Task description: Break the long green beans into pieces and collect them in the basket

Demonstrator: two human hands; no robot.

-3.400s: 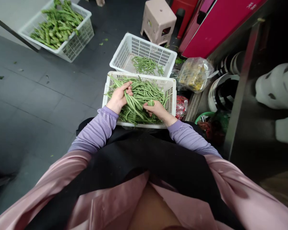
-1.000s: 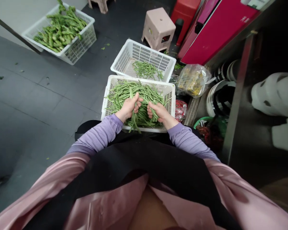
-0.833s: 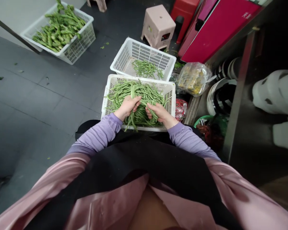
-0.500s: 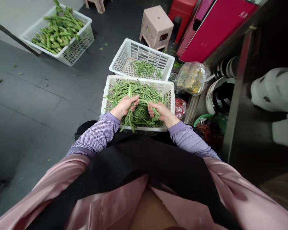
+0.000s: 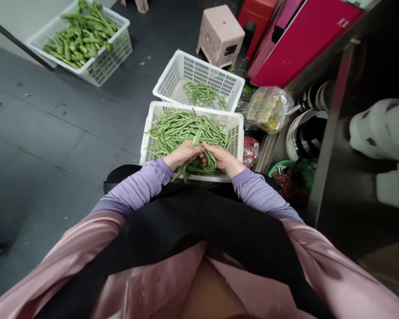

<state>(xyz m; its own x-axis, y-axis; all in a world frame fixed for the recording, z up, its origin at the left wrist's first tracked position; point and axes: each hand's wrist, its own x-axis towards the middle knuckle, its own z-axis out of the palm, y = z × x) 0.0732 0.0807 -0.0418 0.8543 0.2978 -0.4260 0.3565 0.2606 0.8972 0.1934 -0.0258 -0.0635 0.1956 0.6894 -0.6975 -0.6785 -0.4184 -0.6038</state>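
Note:
Long green beans (image 5: 176, 126) fill the white plastic basket (image 5: 236, 116) right in front of my body. Over the near half of that heap, my left hand (image 5: 185, 153) is closed around a bunch of beans whose ends stick out above and below the fist. My right hand (image 5: 218, 156), also closed, grips beans close beside it. The fingertips of both hands meet near the basket's middle. How many beans each hand holds is hidden by the fingers.
Behind stands a second white basket (image 5: 166, 79) with a few thin green pieces (image 5: 204, 95). A basket of thick green stems (image 5: 83, 40) is at far left. A pink stool (image 5: 221, 33), a plastic bag (image 5: 269, 108) and a metal shelf edge (image 5: 329, 128) flank the right.
My left hand has moved right and slightly down with its beans, so the two hands now meet. My right hand has shifted a little toward the left. The view has tilted slightly.

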